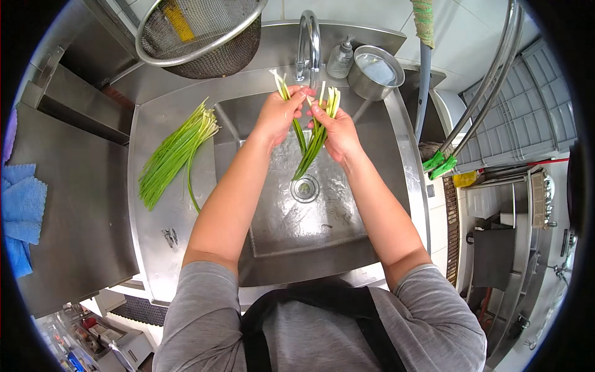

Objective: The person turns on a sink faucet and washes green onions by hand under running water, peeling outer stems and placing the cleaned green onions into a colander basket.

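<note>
Over the steel sink [304,245], below the curved faucet [308,43], both my hands are close together. My left hand [280,115] is closed round a few green stalks with pale ends up. My right hand [336,130] grips a thicker bunch of green stalks [313,152], white ends up and green leaves hanging above the drain [305,188]. The fingertips of both hands meet near the pale ends; what they pinch there is too small to tell. A large pile of green stalks [176,152] lies on the steel drainboard [167,248] to the left.
A mesh strainer [211,59] hangs at the upper left. Behind the sink are a soap bottle [340,59] and a metal pot [376,74]. Blue cloths [23,204] lie on the far-left counter [74,204]. Hoses [480,99] and a grey rack [527,111] stand right.
</note>
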`<state>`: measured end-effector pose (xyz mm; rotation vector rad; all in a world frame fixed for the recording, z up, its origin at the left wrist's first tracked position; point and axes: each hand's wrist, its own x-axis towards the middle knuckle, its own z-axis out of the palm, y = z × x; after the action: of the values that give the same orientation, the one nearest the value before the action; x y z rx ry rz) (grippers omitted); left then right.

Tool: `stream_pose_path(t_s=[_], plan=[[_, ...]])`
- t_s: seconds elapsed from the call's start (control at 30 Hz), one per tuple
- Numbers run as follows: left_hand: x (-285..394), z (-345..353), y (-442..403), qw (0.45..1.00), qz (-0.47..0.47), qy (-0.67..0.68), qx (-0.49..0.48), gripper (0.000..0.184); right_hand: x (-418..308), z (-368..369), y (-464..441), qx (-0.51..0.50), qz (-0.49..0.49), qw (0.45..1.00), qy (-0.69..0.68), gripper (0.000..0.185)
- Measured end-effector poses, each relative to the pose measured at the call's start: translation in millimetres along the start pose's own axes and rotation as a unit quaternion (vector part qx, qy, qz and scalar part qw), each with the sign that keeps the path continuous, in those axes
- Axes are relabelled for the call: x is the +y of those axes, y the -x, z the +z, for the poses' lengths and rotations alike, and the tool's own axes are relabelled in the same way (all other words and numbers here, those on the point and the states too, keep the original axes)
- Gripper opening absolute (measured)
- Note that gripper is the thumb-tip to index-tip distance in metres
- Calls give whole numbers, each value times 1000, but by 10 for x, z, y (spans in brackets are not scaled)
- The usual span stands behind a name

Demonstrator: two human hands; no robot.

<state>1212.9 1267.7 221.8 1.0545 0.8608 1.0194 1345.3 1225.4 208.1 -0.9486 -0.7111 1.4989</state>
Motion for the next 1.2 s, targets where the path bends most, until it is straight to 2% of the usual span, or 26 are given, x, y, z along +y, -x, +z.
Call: stream_pose_path(t_s=[0.1,0.17,0.2,0.27,0.37,0.43,0.53,0.63,0.67,0.7,0.77,0.8,0.9,0.97,1.03,1.1,1.17,1.2], plan=[[140,39,21,999,15,18,-30,20,-15,-11,-25,-12,12,1000,25,12],[252,74,32,996,-22,-77,-50,20,-19,-7,-9,-20,23,998,46,12],[252,81,2,996,-22,-77,-49,20,-18,11,19,-22,14,995,95,12],[274,97,-107,996,51,-37,61,18,67,8,87,-26,6,989,145,12],[391,24,-220,993,56,-66,79,20,327,-88,174,1,24,991,133,13],[369,2,-214,995,41,-67,60,24,358,-152,197,16,32,999,11,14],[167,-49,-152,991,-6,-127,31,30,209,-158,91,16,13,1000,10,14],[306,130,107,989,-53,-139,4,30,32,-101,11,23,-13,999,28,15],[85,63,8,992,-10,-117,-34,28,-3,-68,0,17,-26,998,46,15],[98,71,-5,993,-10,-116,-33,28,-34,-31,-1,10,-37,997,66,15],[126,112,-13,996,9,-90,-1,25,-48,12,9,11,-43,997,63,14],[156,145,-30,994,17,-91,60,22,-31,12,8,12,-38,996,77,14],[264,126,-78,993,22,-63,92,23,52,23,6,5,-29,996,81,14],[234,108,-51,996,29,-49,76,23,77,18,-16,-1,-26,997,70,14],[131,83,-10,996,43,-47,55,24,50,-21,-67,3,-21,1000,-9,13],[267,148,149,995,10,-99,30,25,-9,-13,-94,1,-18,1000,-11,13],[314,198,199,997,-30,-65,-8,21,-45,-5,-107,-24,-18,1000,-9,14],[292,188,173,999,-16,-43,-15,20,-52,5,-92,-22,-18,1000,-8,14]])
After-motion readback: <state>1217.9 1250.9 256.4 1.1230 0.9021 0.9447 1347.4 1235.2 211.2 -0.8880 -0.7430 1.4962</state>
